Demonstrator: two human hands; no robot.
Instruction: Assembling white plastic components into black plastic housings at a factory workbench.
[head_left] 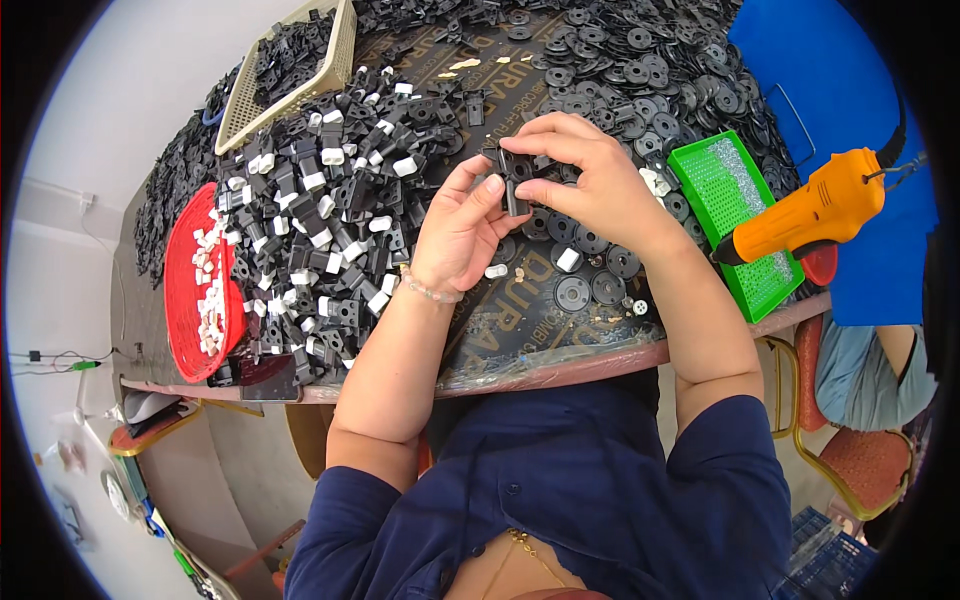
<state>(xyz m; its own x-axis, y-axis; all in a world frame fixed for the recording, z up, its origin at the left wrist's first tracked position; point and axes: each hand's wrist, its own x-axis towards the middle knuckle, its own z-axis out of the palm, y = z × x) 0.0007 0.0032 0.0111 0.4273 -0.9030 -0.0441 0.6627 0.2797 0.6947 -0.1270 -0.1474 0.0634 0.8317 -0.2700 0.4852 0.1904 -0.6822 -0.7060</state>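
Between my two hands, above the middle of the table, is a small black plastic part [514, 196]. My left hand [458, 222] grips its left side with thumb and fingers. From the right, my right hand [592, 172] closes thumb and fingertips around the same piece, partly covering it. Left of my hands lies a heap of black plastic parts with white caps [330, 235]. Black round discs [573, 292] lie scattered below my right hand. One loose white cap [497, 271] rests on the table just under my left hand.
A red basket [180, 290] with white caps stands at left, a cream basket [340, 62] with black parts behind it. At right, an orange power screwdriver [810, 205] hangs over a green tray [770, 305] of small screws. A blue bin [830, 60] and seated person [870, 375] are beyond.
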